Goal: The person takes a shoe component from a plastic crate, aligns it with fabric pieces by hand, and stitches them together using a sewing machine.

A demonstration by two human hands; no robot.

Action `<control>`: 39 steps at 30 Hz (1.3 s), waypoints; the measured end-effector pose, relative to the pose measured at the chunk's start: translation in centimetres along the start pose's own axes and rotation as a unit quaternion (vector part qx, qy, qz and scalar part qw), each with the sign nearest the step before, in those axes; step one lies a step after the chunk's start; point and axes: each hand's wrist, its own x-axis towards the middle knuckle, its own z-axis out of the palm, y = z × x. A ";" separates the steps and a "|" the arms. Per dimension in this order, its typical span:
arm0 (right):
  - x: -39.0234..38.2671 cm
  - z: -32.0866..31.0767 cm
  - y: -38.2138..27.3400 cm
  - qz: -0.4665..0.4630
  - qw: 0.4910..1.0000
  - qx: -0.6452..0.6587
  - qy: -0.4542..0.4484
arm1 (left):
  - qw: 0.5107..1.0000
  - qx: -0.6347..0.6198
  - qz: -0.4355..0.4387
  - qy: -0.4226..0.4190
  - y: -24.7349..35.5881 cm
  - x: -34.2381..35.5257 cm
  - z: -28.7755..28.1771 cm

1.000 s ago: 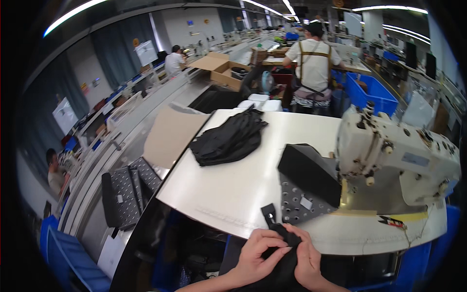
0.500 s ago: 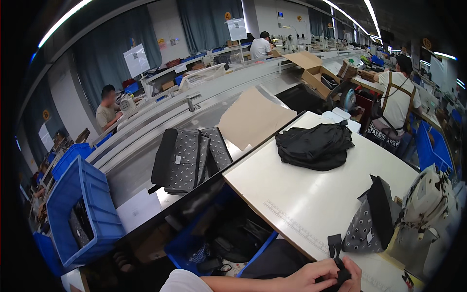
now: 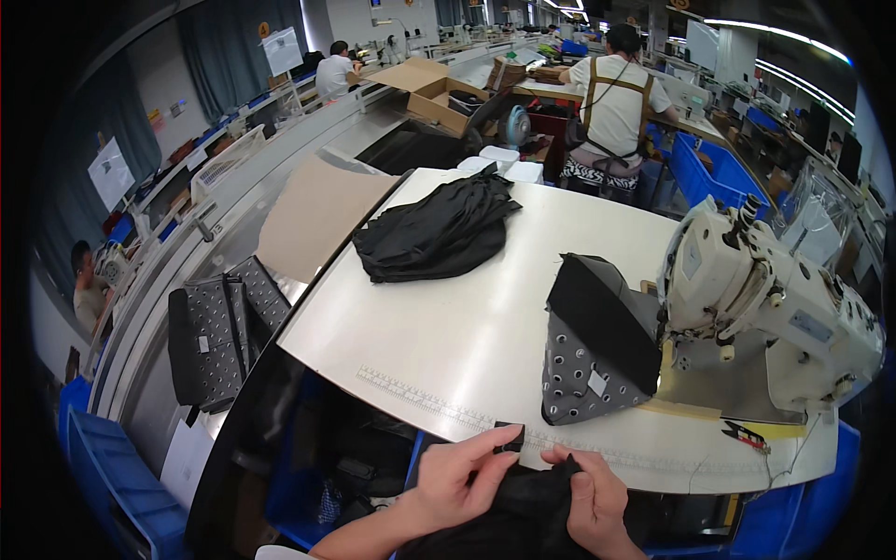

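Pinching a small black strap tab between thumb and finger, your left hand works beside your right hand, which grips the bunched black fabric. That fabric sits before you at the near edge of the bench, where a grey-and-black patterned panel lies left of the sewing machine.

My L hand pinches a blk tab btwn thumb & forefinger; my R hand grips blk fabric nearby, at the near edge of the white table. Beyond, a gray dotted piece w/ a blk panel lies next to the sewing machine. Red-&-blk snips sit near the R front edge; crumpled blk cloth lies farther back, L. A co-worker has their back to me.
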 end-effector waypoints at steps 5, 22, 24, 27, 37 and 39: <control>-1.2 0.1 -0.8 0.036 0.998 0.027 0.037 | 0.959 0.194 0.174 0.112 -1.1 1.9 -0.8; -1.5 1.2 0.3 0.076 0.963 0.258 0.011 | 0.985 -0.121 -0.118 -0.023 0.2 -3.1 2.5; -1.1 1.2 -1.0 0.035 0.977 0.193 0.086 | 0.985 -0.137 -0.107 -0.014 0.1 -3.2 2.4; -2.1 1.0 1.8 0.128 0.884 0.449 -0.039 | 0.982 -0.159 -0.102 0.024 0.4 -3.2 2.4; -0.1 2.7 -0.3 -0.035 0.975 0.219 -0.019 | 0.915 -0.319 -0.187 0.161 0.0 -5.2 4.2; 0.4 2.2 -0.1 -0.066 0.984 0.164 -0.010 | 0.909 -0.325 -0.198 0.168 0.1 -5.4 4.2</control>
